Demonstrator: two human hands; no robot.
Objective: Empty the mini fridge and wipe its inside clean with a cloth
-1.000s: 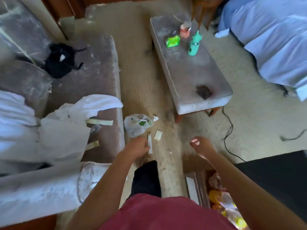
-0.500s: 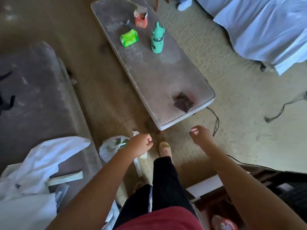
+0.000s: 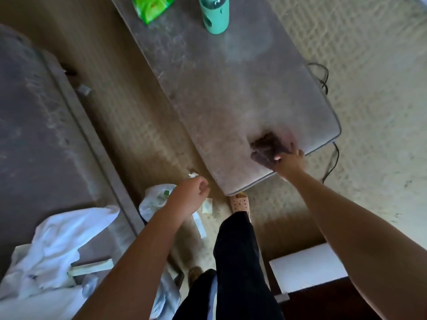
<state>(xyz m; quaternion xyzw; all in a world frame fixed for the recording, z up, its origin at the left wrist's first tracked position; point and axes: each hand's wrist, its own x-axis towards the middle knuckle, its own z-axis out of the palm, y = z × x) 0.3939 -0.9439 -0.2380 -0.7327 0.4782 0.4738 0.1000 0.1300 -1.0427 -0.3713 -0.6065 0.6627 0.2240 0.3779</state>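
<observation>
Cloth (image 3: 268,146) lies at the bench (image 3: 219,88) corner, touching the right hand (image 3: 288,160).

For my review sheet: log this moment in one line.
right hand: touching dark cloth on bench, grip unclear | left hand: idle, empty

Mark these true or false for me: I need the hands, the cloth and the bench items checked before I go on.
1. The right hand touches the dark cloth on the bench. True.
2. The left hand holds something. False: it is loosely curled and empty.
3. The dark cloth lies beside the teal bottle. False: they sit at opposite ends of the bench.
4. A white plastic bag lies on the floor below the left hand. True.
</observation>
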